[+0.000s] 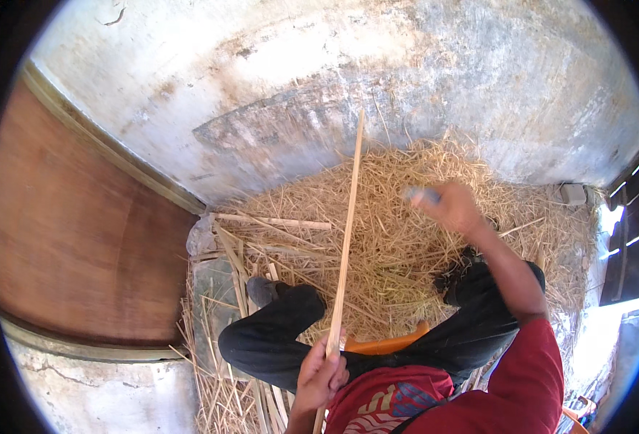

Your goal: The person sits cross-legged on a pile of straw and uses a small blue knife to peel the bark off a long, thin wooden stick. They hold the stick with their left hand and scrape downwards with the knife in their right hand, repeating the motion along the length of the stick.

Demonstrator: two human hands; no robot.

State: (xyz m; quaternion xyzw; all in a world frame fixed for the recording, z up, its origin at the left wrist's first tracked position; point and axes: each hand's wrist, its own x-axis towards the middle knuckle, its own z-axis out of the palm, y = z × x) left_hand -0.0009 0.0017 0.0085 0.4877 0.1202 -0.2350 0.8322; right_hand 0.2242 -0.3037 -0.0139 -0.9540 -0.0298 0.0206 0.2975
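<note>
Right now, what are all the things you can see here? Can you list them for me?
Bamboo strip: one, pale tan, long and thin, slanting up from the left hand over the shavings.
Straw-like shavings: a big heap, yellow, on the floor ahead of the legs.
Loose split slats: several, tan, lying left of the heap.
Wall: one, grey-white and stained, behind the heap.
Wooden door: one, reddish brown, at left.
Seat: one, orange, only its edge showing under the legs.
Small tool: one, blurred, greyish, in the right hand; kind unclear.
Left hand: gripping the strip's lower end.
Right hand: raised over the heap, blurred.
</note>
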